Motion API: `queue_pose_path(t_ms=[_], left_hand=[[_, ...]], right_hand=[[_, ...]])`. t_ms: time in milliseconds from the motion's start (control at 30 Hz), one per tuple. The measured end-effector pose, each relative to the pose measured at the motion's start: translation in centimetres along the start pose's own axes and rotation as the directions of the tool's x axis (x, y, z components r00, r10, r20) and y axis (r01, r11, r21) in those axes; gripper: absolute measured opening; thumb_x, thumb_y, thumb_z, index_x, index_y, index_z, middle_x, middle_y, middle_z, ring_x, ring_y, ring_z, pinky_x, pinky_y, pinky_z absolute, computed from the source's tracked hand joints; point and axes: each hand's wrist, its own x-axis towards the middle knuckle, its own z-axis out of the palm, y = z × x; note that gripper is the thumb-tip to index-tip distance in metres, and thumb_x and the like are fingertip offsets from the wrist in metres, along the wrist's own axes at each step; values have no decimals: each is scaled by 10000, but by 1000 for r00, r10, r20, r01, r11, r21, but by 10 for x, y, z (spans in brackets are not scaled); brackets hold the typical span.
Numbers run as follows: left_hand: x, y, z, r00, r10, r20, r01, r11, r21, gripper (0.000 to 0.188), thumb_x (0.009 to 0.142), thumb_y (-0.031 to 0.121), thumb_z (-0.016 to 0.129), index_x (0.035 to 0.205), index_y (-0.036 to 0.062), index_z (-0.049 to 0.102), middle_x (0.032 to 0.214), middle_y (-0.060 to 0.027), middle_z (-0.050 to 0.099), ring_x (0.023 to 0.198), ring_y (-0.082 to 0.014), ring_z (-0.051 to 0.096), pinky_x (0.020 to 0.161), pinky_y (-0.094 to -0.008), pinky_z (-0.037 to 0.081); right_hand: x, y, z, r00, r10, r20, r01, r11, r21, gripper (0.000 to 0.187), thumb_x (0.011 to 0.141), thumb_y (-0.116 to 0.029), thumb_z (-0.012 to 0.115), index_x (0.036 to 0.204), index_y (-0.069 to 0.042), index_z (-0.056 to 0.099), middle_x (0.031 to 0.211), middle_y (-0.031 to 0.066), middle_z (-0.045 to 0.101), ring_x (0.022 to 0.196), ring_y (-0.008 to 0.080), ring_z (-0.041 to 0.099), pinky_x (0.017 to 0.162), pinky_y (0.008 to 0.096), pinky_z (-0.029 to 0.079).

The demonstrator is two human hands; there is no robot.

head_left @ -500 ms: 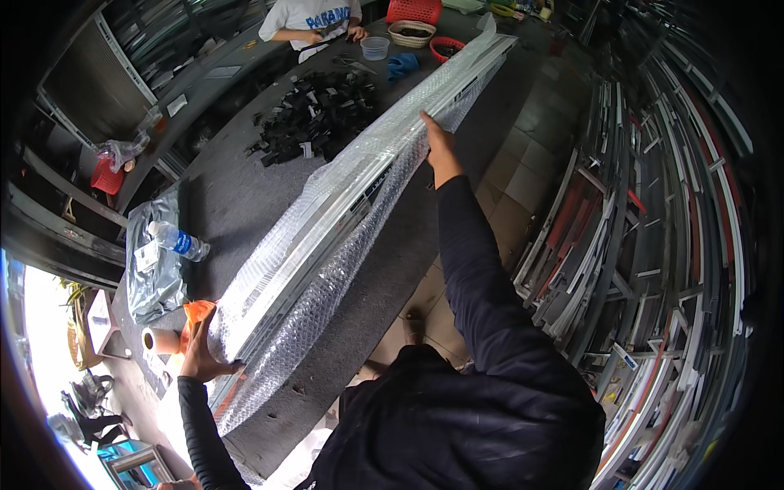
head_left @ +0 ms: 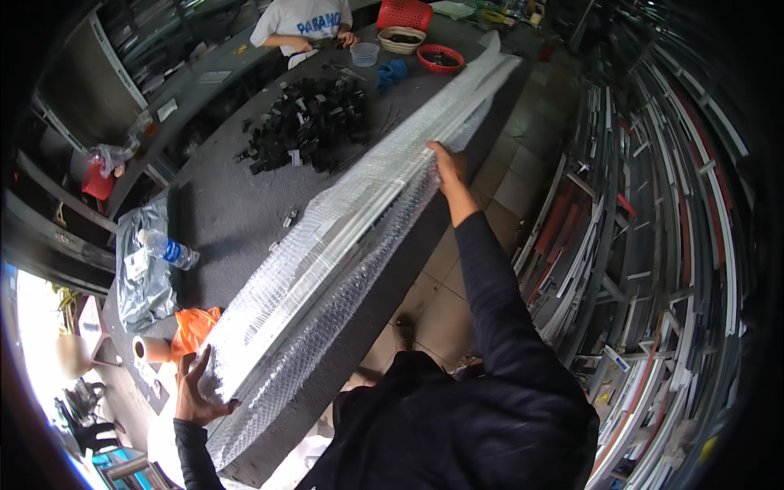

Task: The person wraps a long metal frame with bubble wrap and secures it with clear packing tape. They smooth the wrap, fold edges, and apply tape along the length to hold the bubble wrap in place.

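Long bundle in bubble wrap (head_left: 327, 249), pale strip-like lengths showing through, lies diagonally along the dark worktable (head_left: 216, 208), near end at lower left, far end at upper right. Right hand (head_left: 452, 171) holds its right-hand edge beyond the middle, thumb laid over the wrap. Left hand (head_left: 194, 395) at the near end, thumb and index finger spread wide against the wrap; in the glare I cannot tell if they grip.

Just beyond the left hand: cardboard-coloured roll (head_left: 152, 349) on its side, touching a crumpled orange bag (head_left: 196, 327). Farther up, a clear bottle (head_left: 170, 248) rests on a grey plastic package (head_left: 145, 298).

Left of the bundle, a heap of small black pieces (head_left: 304, 122). Past it, blue cloth (head_left: 392, 73), clear tub (head_left: 364, 55), red basket (head_left: 441, 59). Co-worker in a white shirt (head_left: 298, 23) stands at the far side. Racked lengths (head_left: 637, 269) fill the right.
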Motion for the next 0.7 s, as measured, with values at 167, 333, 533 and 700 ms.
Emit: queue_pose_path(t_ms=[167, 333, 533, 700], left_hand=[[-33, 7, 11, 1000, -19, 12, 19, 1000, 15, 1353, 416, 394, 1054, 1652, 49, 625, 1560, -281, 560, 1484, -483, 561, 1271, -569, 473], [-33, -10, 53, 997, -35, 62, 34, 999, 20, 1354, 440, 392, 1048, 1673, 56, 600, 1585, -271, 550, 1488, -469, 565, 1270, -552, 482], [-34, -36, 74, 1000, -30, -4, 29, 992, -125, 1372, 489, 594, 1058, 1687, 105, 601, 1587, -257, 531, 1488, -460, 549, 1268, -580, 466], [-39, -26, 55, 998, 12, 66, -3, 992, -128, 1293, 603, 586, 1031, 1748, 248, 535, 1639, -272, 496, 1509, -505, 528, 1286, -602, 443]], right_hand=[[-43, -10, -30, 999, 49, 5, -49, 999, -24, 728, 884, -227, 962, 1425, 158, 665, 1373, 257, 743, 1181, 339, 754, 980, 465, 620], [-50, 12, -34, 996, -53, -77, 43, 990, -132, 831, 920, -349, 965, 1523, 117, 633, 1559, 222, 657, 1297, 276, 682, 1082, 413, 560], [-6, 7, -50, 994, 95, 53, -91, 993, -71, 668, 1007, -587, 817, 1446, -89, 750, 1130, 38, 721, 906, 149, 619, 786, 313, 528], [44, -21, -91, 984, 145, 104, -173, 919, 354, 698, 1056, -377, 772, 1629, -23, 589, 1521, 171, 662, 1117, 297, 638, 990, 467, 561]])
